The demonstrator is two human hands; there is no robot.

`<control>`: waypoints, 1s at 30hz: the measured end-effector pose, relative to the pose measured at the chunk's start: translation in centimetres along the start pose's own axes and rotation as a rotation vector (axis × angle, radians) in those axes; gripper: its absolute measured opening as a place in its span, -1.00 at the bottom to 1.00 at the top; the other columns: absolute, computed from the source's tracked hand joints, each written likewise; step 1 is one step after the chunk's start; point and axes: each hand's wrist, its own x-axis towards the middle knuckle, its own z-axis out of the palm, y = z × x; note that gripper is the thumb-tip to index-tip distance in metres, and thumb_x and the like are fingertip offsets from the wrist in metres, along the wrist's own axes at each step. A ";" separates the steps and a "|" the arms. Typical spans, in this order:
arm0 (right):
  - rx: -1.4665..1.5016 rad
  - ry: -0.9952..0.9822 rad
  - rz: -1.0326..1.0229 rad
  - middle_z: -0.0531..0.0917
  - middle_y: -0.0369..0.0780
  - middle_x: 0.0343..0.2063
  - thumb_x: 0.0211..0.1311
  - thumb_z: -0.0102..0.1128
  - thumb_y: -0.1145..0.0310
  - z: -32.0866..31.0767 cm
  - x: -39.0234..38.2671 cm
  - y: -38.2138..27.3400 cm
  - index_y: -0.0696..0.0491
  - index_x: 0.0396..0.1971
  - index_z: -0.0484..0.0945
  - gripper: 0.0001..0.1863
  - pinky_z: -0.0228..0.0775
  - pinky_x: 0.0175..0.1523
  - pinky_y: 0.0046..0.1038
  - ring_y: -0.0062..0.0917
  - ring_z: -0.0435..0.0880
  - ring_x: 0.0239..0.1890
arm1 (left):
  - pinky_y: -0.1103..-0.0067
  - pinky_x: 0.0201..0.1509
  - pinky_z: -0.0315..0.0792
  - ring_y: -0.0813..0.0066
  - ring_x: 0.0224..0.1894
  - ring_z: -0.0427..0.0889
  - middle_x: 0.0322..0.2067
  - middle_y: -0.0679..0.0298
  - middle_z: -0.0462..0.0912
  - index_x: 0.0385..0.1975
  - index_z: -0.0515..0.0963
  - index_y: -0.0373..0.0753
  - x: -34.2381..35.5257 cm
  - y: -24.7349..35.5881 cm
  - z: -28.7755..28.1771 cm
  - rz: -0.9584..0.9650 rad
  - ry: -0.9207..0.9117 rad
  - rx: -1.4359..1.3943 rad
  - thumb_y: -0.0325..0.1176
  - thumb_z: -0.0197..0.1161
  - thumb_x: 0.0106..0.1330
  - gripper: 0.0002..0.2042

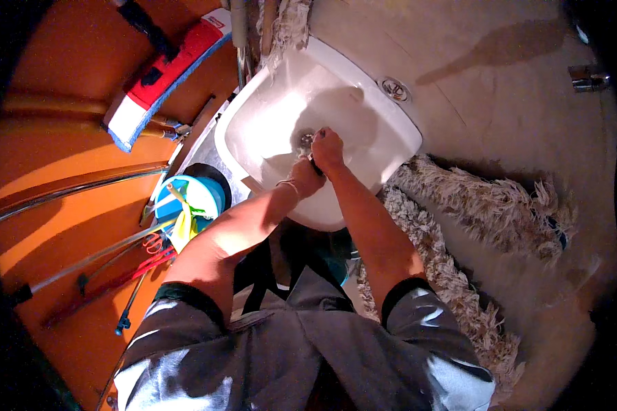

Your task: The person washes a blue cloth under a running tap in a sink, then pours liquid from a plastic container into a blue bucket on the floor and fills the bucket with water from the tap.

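Both of my hands are inside a white basin [253,137], close together over its drain [306,139]. My right hand [328,149] is closed on a small dark object [317,166] that I cannot make out clearly. My left hand [308,177] sits just below and left of it, closed around the lower part of the same object. Something pale shows between my left hand and the drain, too small to name.
On the left, a red and white flat mop head [158,85], long poles [82,168] and a blue bucket [216,193] with a yellow cloth [184,233] stand by orange boards. Shaggy mop heads [480,205] lie right of the basin. A chrome fitting [586,79] is at far right.
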 end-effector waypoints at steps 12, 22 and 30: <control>0.275 -0.052 0.318 0.53 0.05 -0.06 0.05 0.21 -0.14 -4.6 -1.6 0.5 0.27 0.02 0.40 -0.23 0.26 0.17 -0.28 -0.18 0.48 0.06 | 0.31 -0.05 0.45 0.03 -0.10 0.57 -0.23 -0.02 0.58 -0.03 0.35 -0.23 -3.4 1.5 -4.1 -0.263 0.078 -0.264 -0.21 0.35 -0.03 -0.46; 0.068 0.841 -0.514 0.60 -0.31 -0.43 0.20 0.19 0.15 -40.5 -8.5 -19.4 0.03 -0.03 0.55 -0.61 0.27 -0.32 -0.62 -0.69 0.43 -0.44 | 0.53 -0.53 0.59 0.38 -0.57 0.59 -0.52 0.21 0.52 -0.38 0.44 -0.33 -7.0 -0.5 -13.7 -0.746 0.209 -1.313 -0.22 0.43 0.05 -0.64; -0.186 0.299 -0.795 0.62 -0.07 -0.34 0.20 0.20 0.13 -47.8 -7.1 -27.4 0.07 -0.13 0.57 -0.64 0.38 -0.23 -0.38 -0.45 0.56 -0.34 | 0.57 -0.58 0.48 0.40 -0.61 0.58 -0.53 0.20 0.54 -0.37 0.45 -0.35 -9.6 -1.3 -13.8 -0.717 0.185 -1.259 -0.19 0.44 0.03 -0.61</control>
